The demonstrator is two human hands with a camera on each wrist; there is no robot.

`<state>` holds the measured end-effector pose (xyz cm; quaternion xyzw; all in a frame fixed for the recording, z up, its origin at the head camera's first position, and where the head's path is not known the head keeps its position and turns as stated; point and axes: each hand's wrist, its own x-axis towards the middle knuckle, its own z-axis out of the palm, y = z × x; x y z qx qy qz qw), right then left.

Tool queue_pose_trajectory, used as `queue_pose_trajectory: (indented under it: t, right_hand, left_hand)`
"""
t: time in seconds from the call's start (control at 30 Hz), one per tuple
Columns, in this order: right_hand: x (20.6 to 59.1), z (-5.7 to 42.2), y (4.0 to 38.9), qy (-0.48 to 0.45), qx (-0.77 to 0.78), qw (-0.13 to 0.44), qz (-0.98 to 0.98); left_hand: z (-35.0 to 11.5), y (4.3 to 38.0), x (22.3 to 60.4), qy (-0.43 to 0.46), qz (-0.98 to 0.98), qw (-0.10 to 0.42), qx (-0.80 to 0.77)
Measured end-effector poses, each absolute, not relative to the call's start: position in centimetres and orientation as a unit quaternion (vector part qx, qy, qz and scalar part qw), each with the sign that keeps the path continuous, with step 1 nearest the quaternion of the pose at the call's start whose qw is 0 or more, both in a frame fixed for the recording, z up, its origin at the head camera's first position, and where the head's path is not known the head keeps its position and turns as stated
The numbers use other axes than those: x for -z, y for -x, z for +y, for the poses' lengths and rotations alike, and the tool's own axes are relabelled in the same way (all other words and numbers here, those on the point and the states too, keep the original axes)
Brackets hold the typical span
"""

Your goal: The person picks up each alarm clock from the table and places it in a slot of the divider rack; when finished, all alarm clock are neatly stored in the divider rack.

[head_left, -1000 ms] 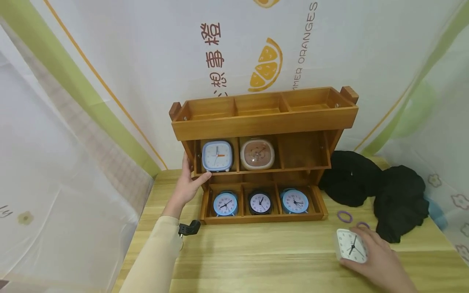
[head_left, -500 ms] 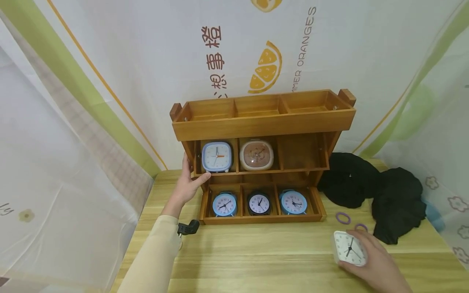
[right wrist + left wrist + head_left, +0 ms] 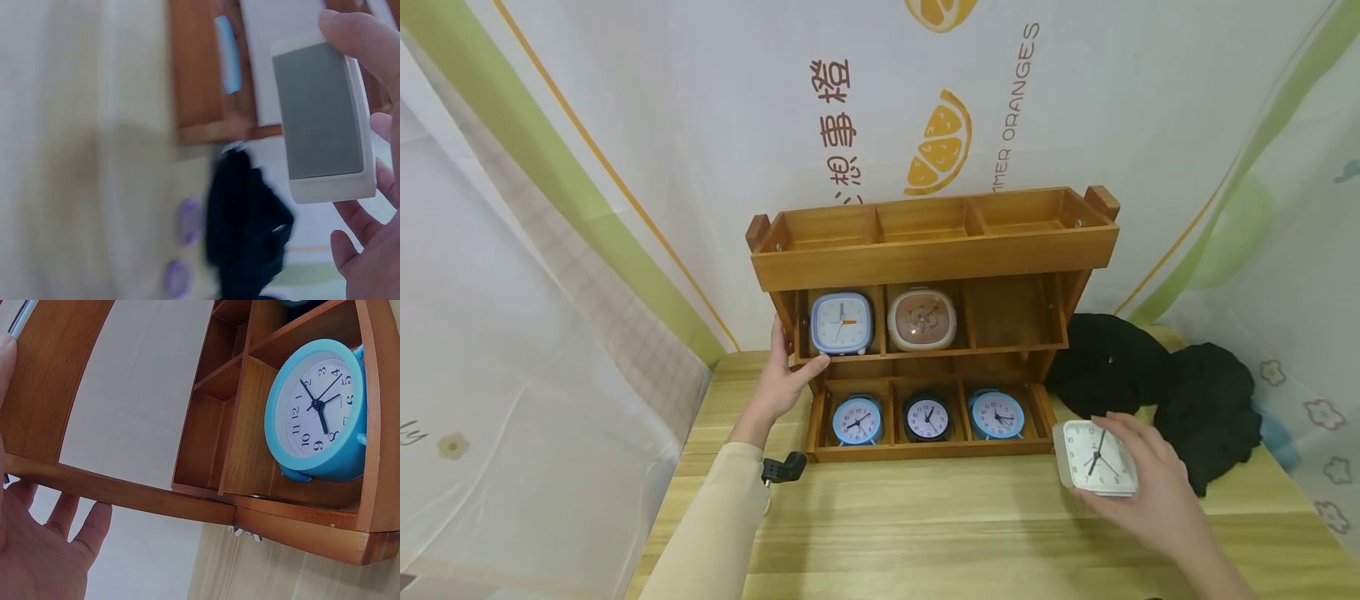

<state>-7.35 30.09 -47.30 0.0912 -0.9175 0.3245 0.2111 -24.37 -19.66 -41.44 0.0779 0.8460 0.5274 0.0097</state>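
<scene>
In the head view a tiered wooden shelf [image 3: 925, 260] stands on the table. My left hand [image 3: 781, 385] grips its left side, thumb at the front and fingers against the outer face of the side panel [image 3: 125, 490]. My right hand [image 3: 1150, 483] holds a white square alarm clock [image 3: 1099, 457], dial up, off the shelf's lower right corner. The right wrist view shows the clock's grey underside [image 3: 322, 112] between thumb and fingers. A blue-rimmed clock [image 3: 842, 322] and a beige clock [image 3: 922, 319] sit in the middle tier, whose right compartment [image 3: 1009, 310] holds nothing.
The bottom tier holds a light-blue clock [image 3: 857, 421], a black clock [image 3: 927, 418] and another light-blue clock [image 3: 997, 415]. Black cloth [image 3: 1206, 408] lies to the right of the shelf. Purple rings [image 3: 189, 222] lie near it. A printed curtain [image 3: 715, 125] hangs behind.
My right hand has lifted the white clock from near the table and carried it up and left, closer to the shelf. My left hand keeps its hold on the shelf's side.
</scene>
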Motion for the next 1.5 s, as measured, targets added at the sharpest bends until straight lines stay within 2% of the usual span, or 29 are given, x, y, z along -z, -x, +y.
queue_pose_trajectory:
  t: [0.33, 0.5, 0.67, 0.87, 1.17, 1.5]
  right_hand:
    - [40.5, 27.6, 12.7, -0.152, -0.333, 0.26, -0.894]
    - [38.6, 26.0, 15.9, -0.167, -0.331, 0.27, -0.889]
    - [38.1, 24.4, 18.4, -0.174, -0.331, 0.267, -0.888]
    - [37.9, 23.7, 20.1, -0.158, -0.324, 0.29, -0.887]
    - [37.7, 23.4, 22.0, -0.151, -0.329, 0.301, -0.882]
    - [38.3, 23.0, 23.0, -0.138, -0.285, 0.288, -0.904]
  left_hand:
    - [-19.7, 24.5, 41.6, -0.087, 0.843, 0.004, -0.531]
    - [-19.8, 24.4, 41.6, -0.087, 0.844, 0.005, -0.53]
    - [-20.2, 24.3, 41.7, -0.082, 0.849, 0.004, -0.522]
    - [-19.9, 24.5, 41.7, -0.092, 0.843, 0.005, -0.53]
    - [-19.8, 24.6, 41.8, -0.099, 0.837, -0.001, -0.538]
    - [-19.7, 24.4, 41.6, -0.088, 0.837, 0.009, -0.54]
